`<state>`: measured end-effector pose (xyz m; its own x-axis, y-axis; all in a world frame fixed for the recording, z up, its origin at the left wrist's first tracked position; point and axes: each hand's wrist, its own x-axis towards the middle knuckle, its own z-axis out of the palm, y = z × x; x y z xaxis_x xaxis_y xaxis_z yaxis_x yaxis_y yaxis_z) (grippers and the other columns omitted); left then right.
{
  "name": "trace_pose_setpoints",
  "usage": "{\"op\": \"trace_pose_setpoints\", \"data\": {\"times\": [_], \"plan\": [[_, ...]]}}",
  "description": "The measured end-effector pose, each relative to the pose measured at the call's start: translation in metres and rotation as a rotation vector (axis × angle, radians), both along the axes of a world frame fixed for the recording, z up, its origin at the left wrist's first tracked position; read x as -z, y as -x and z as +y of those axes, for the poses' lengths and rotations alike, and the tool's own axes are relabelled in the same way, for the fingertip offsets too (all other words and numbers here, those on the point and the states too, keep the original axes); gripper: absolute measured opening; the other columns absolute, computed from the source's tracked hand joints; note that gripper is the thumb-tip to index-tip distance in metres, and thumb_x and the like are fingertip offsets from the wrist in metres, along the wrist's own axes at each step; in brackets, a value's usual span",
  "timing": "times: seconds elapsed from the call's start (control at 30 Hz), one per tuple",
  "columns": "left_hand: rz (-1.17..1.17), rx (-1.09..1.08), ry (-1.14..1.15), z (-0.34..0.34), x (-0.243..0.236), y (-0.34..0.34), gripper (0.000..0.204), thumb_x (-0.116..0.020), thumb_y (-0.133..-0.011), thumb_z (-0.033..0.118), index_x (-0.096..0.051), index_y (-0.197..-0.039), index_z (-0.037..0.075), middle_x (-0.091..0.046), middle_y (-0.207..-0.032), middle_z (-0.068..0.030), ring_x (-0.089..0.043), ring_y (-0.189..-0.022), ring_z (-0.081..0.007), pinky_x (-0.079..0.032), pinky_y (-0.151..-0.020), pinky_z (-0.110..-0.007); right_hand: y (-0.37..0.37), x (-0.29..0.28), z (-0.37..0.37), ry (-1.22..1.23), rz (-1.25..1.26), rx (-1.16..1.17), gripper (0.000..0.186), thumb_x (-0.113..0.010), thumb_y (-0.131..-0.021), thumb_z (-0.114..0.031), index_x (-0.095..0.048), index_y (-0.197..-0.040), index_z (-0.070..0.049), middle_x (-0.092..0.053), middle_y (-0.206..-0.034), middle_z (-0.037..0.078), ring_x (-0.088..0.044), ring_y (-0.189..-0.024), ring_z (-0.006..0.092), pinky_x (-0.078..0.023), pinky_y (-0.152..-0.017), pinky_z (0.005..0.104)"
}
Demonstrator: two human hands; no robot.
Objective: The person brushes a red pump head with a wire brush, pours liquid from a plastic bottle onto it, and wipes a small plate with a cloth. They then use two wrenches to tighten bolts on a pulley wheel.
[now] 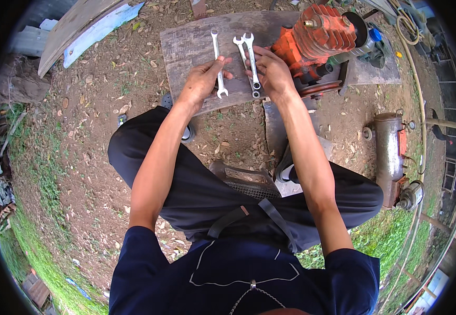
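Observation:
Over the wooden board (183, 44), my left hand (200, 81) pinches a silver wrench (220, 83) between thumb and fingers. That wrench stands nearly upright in the picture, with its open jaw at the near end. To its right, my right hand (274, 76) is closed round two silver combination wrenches (251, 55) held side by side. Their open jaws point away from me and their ring ends point toward me. Just right of this hand sits an orange-red compressor pump (322, 37) with cooling fins, a pulley wheel (319, 90) at its near side.
A blue-capped bottle (367, 44) lies beside the pump. A rusty metal tank (389, 149) with fittings rests on the ground at right, near a long hose (421, 100). Between my legs is a dark plastic seat (243, 176). Planks (76, 34) lean at far left.

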<state>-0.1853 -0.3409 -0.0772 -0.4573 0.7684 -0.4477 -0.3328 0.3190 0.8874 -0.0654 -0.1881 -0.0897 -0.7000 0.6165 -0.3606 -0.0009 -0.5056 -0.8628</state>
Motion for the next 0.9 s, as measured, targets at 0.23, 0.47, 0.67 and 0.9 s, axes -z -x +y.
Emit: {"op": "trace_pose_setpoints", "data": {"times": [0.23,0.47,0.67,0.9], "plan": [[0.079,0.084,-0.028,0.000,-0.012,-0.003,0.049,-0.051,-0.100,0.048,-0.062,-0.129,0.010,-0.065,-0.089,-0.0006,-0.053,-0.069,-0.0073,-0.048,-0.059,-0.025,0.001,-0.012,-0.001,-0.025,-0.015,-0.015,0.043,-0.041,-0.092,0.000,-0.046,-0.135,0.006,-0.062,-0.123,0.013,-0.061,-0.105,0.0187,-0.050,-0.090,0.0364],[0.065,0.149,-0.108,0.003,-0.013,-0.002,0.054,-0.052,-0.098,0.051,-0.061,-0.131,0.009,-0.065,-0.089,-0.0010,-0.061,-0.072,-0.0102,-0.053,-0.063,-0.027,0.014,-0.010,-0.002,-0.022,0.028,-0.027,0.043,-0.045,-0.092,-0.001,-0.047,-0.134,0.006,-0.057,-0.129,0.017,-0.057,-0.116,0.0235,-0.046,-0.098,0.0374],[0.037,0.139,-0.124,0.003,-0.012,-0.001,0.055,-0.052,-0.097,0.053,-0.061,-0.131,0.010,-0.064,-0.089,-0.0013,-0.063,-0.073,-0.0112,-0.055,-0.065,-0.028,0.009,-0.007,-0.004,-0.023,0.065,-0.007,0.042,-0.049,-0.093,-0.003,-0.047,-0.134,0.005,-0.054,-0.133,0.017,-0.055,-0.120,0.0250,-0.044,-0.101,0.0379],[0.028,0.145,-0.124,0.001,-0.013,0.001,0.059,-0.051,-0.096,0.056,-0.060,-0.132,0.010,-0.065,-0.091,-0.0031,-0.064,-0.074,-0.0123,-0.056,-0.066,-0.027,0.006,0.011,-0.001,-0.702,-0.187,-0.035,0.027,-0.052,-0.093,-0.009,-0.064,-0.113,0.004,-0.070,-0.101,0.014,-0.067,-0.091,0.0198,-0.051,-0.083,0.0327]]}}
